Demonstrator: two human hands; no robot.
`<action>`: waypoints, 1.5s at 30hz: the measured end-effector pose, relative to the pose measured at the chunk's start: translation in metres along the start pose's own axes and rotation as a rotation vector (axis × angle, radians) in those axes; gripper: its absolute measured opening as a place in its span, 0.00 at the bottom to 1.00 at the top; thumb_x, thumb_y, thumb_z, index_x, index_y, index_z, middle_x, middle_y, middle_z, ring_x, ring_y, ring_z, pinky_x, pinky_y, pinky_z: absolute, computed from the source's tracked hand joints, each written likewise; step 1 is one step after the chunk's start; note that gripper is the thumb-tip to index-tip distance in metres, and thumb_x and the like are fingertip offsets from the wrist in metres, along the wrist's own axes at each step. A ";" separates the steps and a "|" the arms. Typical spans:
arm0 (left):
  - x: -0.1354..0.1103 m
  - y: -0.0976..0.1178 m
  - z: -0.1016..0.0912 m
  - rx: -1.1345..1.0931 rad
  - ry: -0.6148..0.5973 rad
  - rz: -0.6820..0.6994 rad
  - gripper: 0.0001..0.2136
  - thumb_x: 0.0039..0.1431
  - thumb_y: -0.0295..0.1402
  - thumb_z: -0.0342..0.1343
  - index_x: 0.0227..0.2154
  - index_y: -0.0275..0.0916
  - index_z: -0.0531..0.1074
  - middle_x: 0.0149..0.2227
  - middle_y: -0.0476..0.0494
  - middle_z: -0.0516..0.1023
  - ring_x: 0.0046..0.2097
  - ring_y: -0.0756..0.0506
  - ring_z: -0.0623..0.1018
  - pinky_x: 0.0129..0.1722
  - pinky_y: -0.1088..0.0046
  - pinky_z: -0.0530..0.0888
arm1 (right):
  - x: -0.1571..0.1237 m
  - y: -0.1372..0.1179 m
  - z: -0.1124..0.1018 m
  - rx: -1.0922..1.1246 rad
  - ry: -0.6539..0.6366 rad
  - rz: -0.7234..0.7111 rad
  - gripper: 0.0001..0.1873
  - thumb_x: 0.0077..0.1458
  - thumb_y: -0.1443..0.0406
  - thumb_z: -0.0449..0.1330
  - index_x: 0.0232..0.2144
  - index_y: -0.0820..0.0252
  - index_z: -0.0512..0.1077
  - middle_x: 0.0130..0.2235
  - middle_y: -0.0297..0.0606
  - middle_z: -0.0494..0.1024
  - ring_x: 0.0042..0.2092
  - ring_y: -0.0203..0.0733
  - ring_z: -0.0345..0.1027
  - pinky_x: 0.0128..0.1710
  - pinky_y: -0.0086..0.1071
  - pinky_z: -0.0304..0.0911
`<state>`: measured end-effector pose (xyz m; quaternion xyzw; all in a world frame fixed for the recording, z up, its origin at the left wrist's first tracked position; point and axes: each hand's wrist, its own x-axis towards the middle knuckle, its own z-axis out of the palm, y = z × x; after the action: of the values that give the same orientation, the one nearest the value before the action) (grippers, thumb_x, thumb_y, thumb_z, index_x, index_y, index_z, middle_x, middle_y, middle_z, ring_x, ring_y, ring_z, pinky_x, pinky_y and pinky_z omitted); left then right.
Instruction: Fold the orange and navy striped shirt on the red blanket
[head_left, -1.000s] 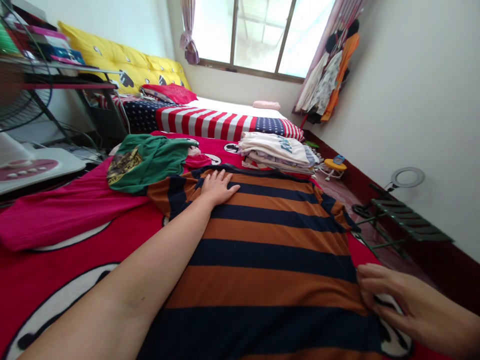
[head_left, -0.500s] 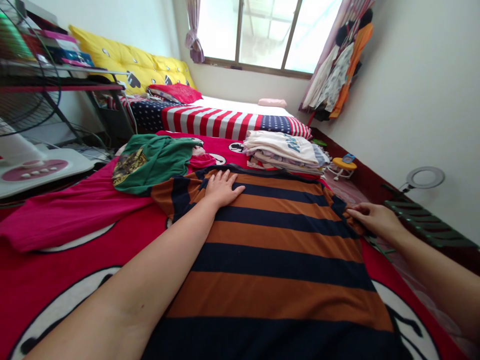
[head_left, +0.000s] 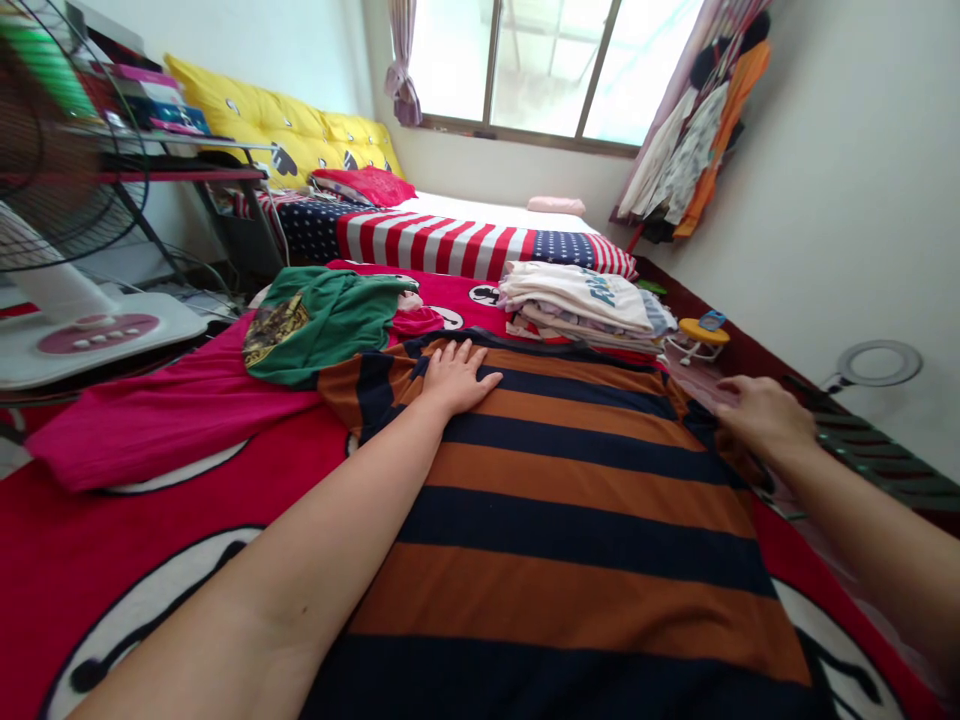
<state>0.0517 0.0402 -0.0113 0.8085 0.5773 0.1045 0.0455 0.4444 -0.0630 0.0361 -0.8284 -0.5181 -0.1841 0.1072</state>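
Observation:
A T-shirt (head_left: 585, 510) with wide navy and rust-brown stripes lies spread out, its neckline at the far end. My left hand (head_left: 456, 378) rests flat on its upper left part near the shoulder, fingers spread. At the shirt's right sleeve (head_left: 739, 455), my right hand (head_left: 769, 415) hovers just above the cloth, with thumb and index finger looking apart; some motion blur is on it. The left sleeve (head_left: 352, 390) reaches out toward a crumpled green garment (head_left: 337, 320).
Red patterned blanket (head_left: 300, 510) lies under everything. Folded clothes (head_left: 581, 300) are stacked beyond the neckline. A magenta garment (head_left: 172, 420) lies left, near a fan (head_left: 112, 330). On the right are a yellow stool (head_left: 703, 332) and a ring light (head_left: 879, 362).
My right hand has lifted slightly off the right sleeve, and its pinch has loosened. The left hand stays on the shirt. The whole view has shifted a little.

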 end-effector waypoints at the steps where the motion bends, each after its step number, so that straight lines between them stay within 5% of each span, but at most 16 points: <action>1: 0.000 0.000 0.000 0.001 0.000 0.000 0.34 0.61 0.57 0.36 0.65 0.45 0.54 0.69 0.43 0.48 0.69 0.37 0.48 0.65 0.54 0.47 | -0.006 -0.022 -0.004 0.073 0.007 -0.059 0.18 0.51 0.65 0.60 0.45 0.63 0.77 0.47 0.54 0.77 0.44 0.51 0.72 0.36 0.38 0.62; 3: 0.000 0.000 0.000 0.002 -0.001 0.002 0.34 0.61 0.57 0.36 0.65 0.45 0.54 0.69 0.43 0.48 0.69 0.37 0.48 0.65 0.54 0.47 | -0.025 -0.073 -0.011 0.301 -0.062 -0.242 0.21 0.54 0.66 0.58 0.50 0.70 0.73 0.52 0.53 0.73 0.53 0.50 0.67 0.50 0.37 0.61; 6: 0.000 0.000 -0.001 -0.007 0.004 0.007 0.34 0.61 0.57 0.37 0.65 0.44 0.55 0.69 0.42 0.48 0.68 0.36 0.49 0.65 0.54 0.47 | -0.068 -0.151 -0.014 0.462 -0.199 -0.449 0.26 0.55 0.67 0.57 0.56 0.65 0.66 0.57 0.44 0.70 0.57 0.40 0.64 0.58 0.29 0.56; 11: -0.001 -0.005 0.000 -0.087 0.052 0.037 0.30 0.61 0.53 0.44 0.62 0.42 0.61 0.68 0.41 0.52 0.68 0.35 0.52 0.65 0.53 0.49 | -0.114 -0.221 -0.008 0.398 -0.329 -0.558 0.31 0.62 0.57 0.51 0.63 0.64 0.57 0.67 0.43 0.53 0.68 0.49 0.43 0.65 0.51 0.43; 15: -0.002 -0.014 -0.006 -0.344 0.122 0.105 0.22 0.57 0.42 0.56 0.53 0.38 0.73 0.62 0.38 0.65 0.64 0.36 0.61 0.63 0.57 0.56 | -0.117 -0.225 -0.005 0.337 -0.276 -0.537 0.29 0.65 0.54 0.46 0.63 0.60 0.58 0.67 0.40 0.53 0.68 0.47 0.43 0.64 0.52 0.43; 18: -0.001 -0.021 -0.021 -0.573 0.157 0.120 0.17 0.59 0.36 0.55 0.48 0.35 0.76 0.50 0.39 0.78 0.53 0.42 0.75 0.54 0.69 0.69 | -0.117 -0.224 -0.005 0.330 -0.241 -0.531 0.27 0.65 0.54 0.47 0.62 0.59 0.60 0.66 0.39 0.55 0.67 0.47 0.45 0.64 0.52 0.44; 21: -0.002 -0.033 -0.046 -0.630 0.330 0.020 0.14 0.59 0.33 0.52 0.44 0.35 0.78 0.41 0.42 0.82 0.41 0.45 0.80 0.44 0.74 0.74 | -0.119 -0.225 -0.005 0.321 -0.212 -0.528 0.27 0.65 0.54 0.47 0.61 0.60 0.61 0.66 0.40 0.56 0.67 0.48 0.46 0.63 0.52 0.45; 24: -0.010 -0.054 -0.073 -0.454 0.375 -0.011 0.13 0.56 0.36 0.55 0.39 0.38 0.80 0.37 0.43 0.82 0.38 0.45 0.79 0.40 0.74 0.73 | -0.120 -0.227 -0.004 0.318 -0.199 -0.530 0.27 0.64 0.54 0.46 0.61 0.60 0.61 0.66 0.40 0.56 0.66 0.48 0.47 0.63 0.51 0.46; 29: -0.040 -0.095 -0.100 -0.065 0.027 0.022 0.16 0.45 0.40 0.64 0.38 0.42 0.81 0.37 0.45 0.82 0.39 0.42 0.78 0.36 0.73 0.71 | -0.119 -0.227 -0.001 0.317 -0.195 -0.533 0.27 0.65 0.54 0.46 0.61 0.61 0.61 0.66 0.41 0.57 0.66 0.48 0.47 0.63 0.51 0.46; 31: -0.054 -0.102 -0.105 0.031 0.013 0.011 0.13 0.46 0.37 0.63 0.37 0.44 0.80 0.37 0.46 0.81 0.39 0.43 0.78 0.34 0.74 0.69 | -0.118 -0.227 -0.001 0.324 -0.196 -0.531 0.27 0.65 0.55 0.45 0.61 0.61 0.61 0.66 0.42 0.57 0.66 0.49 0.47 0.63 0.51 0.45; 36: -0.095 -0.088 -0.101 0.196 0.275 0.097 0.11 0.57 0.35 0.52 0.37 0.44 0.78 0.38 0.45 0.79 0.40 0.44 0.76 0.35 0.73 0.68 | -0.119 -0.226 -0.001 0.345 -0.183 -0.533 0.28 0.64 0.55 0.46 0.61 0.62 0.62 0.65 0.42 0.58 0.66 0.49 0.47 0.62 0.51 0.46; 41: -0.130 -0.067 -0.087 0.291 0.027 0.369 0.13 0.61 0.44 0.51 0.34 0.45 0.78 0.35 0.46 0.77 0.40 0.44 0.76 0.33 0.72 0.67 | -0.119 -0.226 0.001 0.351 -0.178 -0.534 0.27 0.64 0.55 0.46 0.60 0.62 0.62 0.65 0.44 0.58 0.66 0.49 0.47 0.62 0.52 0.45; 45: -0.131 -0.072 -0.086 0.241 0.093 0.256 0.16 0.65 0.40 0.44 0.36 0.44 0.78 0.40 0.47 0.78 0.40 0.46 0.77 0.32 0.73 0.67 | -0.118 -0.226 0.002 0.361 -0.178 -0.535 0.27 0.64 0.55 0.46 0.60 0.62 0.62 0.65 0.44 0.58 0.66 0.50 0.48 0.62 0.52 0.46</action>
<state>-0.0750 -0.0638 0.0430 0.8694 0.4794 0.0769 -0.0919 0.1948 -0.0597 -0.0176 -0.6435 -0.7487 -0.0379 0.1546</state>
